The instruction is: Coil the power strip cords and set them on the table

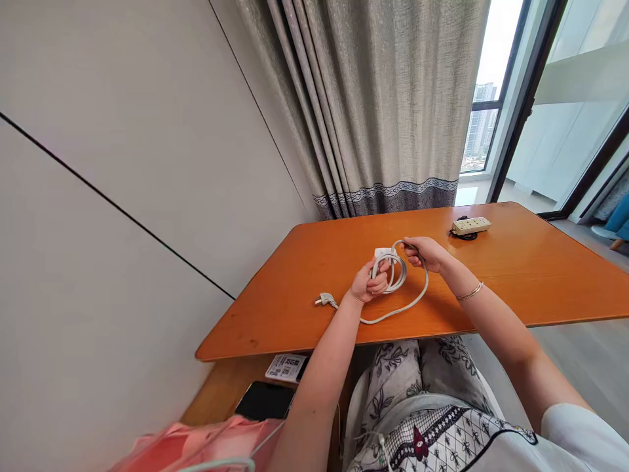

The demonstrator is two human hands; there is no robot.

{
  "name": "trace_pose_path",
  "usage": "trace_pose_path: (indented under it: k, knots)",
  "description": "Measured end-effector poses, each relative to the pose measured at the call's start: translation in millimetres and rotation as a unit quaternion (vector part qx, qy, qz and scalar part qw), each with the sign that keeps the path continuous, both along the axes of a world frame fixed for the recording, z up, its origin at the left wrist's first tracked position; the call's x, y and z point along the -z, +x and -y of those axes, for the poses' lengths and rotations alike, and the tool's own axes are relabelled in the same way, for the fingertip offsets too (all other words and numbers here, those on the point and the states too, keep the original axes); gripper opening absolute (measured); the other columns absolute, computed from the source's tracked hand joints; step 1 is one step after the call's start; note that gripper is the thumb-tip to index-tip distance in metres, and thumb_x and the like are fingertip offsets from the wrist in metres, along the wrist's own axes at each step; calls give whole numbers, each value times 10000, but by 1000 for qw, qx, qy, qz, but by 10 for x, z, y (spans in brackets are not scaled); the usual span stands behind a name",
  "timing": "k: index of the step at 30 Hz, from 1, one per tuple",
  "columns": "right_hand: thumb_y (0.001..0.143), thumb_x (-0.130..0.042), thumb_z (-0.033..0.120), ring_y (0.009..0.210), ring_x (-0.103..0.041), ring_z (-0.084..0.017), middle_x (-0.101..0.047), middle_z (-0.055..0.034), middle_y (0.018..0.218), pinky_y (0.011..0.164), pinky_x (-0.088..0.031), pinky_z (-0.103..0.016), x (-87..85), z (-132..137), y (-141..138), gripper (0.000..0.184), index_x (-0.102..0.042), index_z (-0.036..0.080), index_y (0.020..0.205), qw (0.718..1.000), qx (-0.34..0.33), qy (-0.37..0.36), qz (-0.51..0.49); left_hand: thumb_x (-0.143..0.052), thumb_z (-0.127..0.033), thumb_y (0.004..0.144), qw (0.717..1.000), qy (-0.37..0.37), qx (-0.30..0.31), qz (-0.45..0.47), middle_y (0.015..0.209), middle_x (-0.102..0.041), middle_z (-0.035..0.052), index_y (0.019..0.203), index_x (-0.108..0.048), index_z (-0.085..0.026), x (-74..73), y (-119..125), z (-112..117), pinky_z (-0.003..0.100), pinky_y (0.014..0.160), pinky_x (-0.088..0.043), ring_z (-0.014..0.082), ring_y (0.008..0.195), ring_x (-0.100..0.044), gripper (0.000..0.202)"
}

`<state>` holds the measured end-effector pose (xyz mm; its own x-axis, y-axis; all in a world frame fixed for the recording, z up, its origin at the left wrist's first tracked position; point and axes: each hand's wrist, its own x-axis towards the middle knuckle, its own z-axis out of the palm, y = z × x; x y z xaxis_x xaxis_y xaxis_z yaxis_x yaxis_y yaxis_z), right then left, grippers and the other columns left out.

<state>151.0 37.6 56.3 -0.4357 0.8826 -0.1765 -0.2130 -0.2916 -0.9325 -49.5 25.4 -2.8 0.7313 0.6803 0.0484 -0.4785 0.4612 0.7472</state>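
My left hand (369,283) is closed around a coil of white cable (396,274) held just above the orange table (540,275). A small white block (384,253) sits at the top of the coil. My right hand (426,253) pinches the same cable a little to the right of the coil, with a bracelet on its wrist. A loose loop of the cable curves down toward the table's near edge. The cable's plug end (325,300) lies on the table to the left of my left hand.
A beige power strip (470,225) with a dark cord lies near the table's far edge. A dark phone (264,400) and a printed card (287,367) rest on a lower surface at the near left. The wall runs along the left, a curtain hangs behind.
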Motion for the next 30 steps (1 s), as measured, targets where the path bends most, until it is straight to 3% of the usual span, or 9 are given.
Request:
trace_pose_path:
  k: [3, 5, 10, 13, 16, 22, 26, 30]
  knots:
    - [1023, -317, 227, 379, -228, -52, -267, 93, 491, 346, -219, -108, 51, 28, 78, 305, -486, 170, 775, 990, 34, -93, -103, -208, -465, 1035, 993, -21, -87, 74, 366, -78, -145, 711, -353, -216, -54, -74, -10, 150, 306, -89, 47, 280, 29, 433]
    - [1020, -303, 209, 376, -226, -52, -277, 89, 487, 340, -223, -100, 100, 52, 137, 303, -471, 176, 770, 984, 45, -116, -131, -180, -461, 1038, 986, -31, -122, 107, 375, -63, -144, 713, -353, -216, -85, -108, -15, 150, 308, -91, 48, 289, 35, 443]
    - [1015, -316, 207, 374, -255, -44, -296, 88, 490, 346, -238, -92, 151, 142, 189, 292, -490, 171, 782, 981, 65, -110, -145, -125, -445, 1041, 985, -33, -132, 108, 379, -74, -137, 709, -370, -211, -119, -103, -10, 151, 309, -87, 53, 303, 36, 474]
    - [1004, -362, 231, 371, -297, -39, -321, 89, 491, 354, -253, -108, 106, 229, 157, 276, -547, 146, 817, 985, 92, -73, -124, -110, -442, 1043, 986, -28, -134, 99, 379, -74, -137, 703, -375, -206, -121, -82, -8, 147, 311, -82, 51, 306, 42, 491]
    - [952, -492, 291, 379, -387, -56, -368, 89, 493, 368, -303, -143, 42, 338, 83, 190, -584, 141, 881, 991, 110, 10, -71, -105, -440, 1044, 988, -24, -126, 87, 379, -82, -135, 704, -384, -203, -112, -60, -9, 148, 314, -87, 51, 301, 30, 500]
    - [919, -541, 374, 375, -503, -101, -417, 101, 488, 385, -387, -199, -25, 490, -155, 195, -513, 186, 877, 983, 115, 129, 56, -231, -458, 1040, 990, -2, -120, 67, 383, -142, -133, 722, -400, -206, -59, -10, -6, 155, 318, -131, 50, 278, -42, 440]
    - [938, -518, 386, 360, -522, -107, -407, 117, 471, 387, -408, -207, 9, 518, -306, 217, -445, 215, 825, 973, 108, 163, 121, -310, -455, 1025, 992, 70, -105, 28, 362, -224, -124, 733, -442, -200, -5, 18, -1, 155, 319, -166, 48, 274, -82, 408]
    - [953, -490, 296, 355, -524, -108, -450, 121, 490, 408, -443, -224, 30, 595, -429, 119, -428, 228, 878, 970, 109, 160, 147, -446, -515, 964, 984, 129, -120, -30, 346, -270, -117, 764, -506, -190, 85, 62, -15, 155, 330, -172, 47, 267, -155, 386]
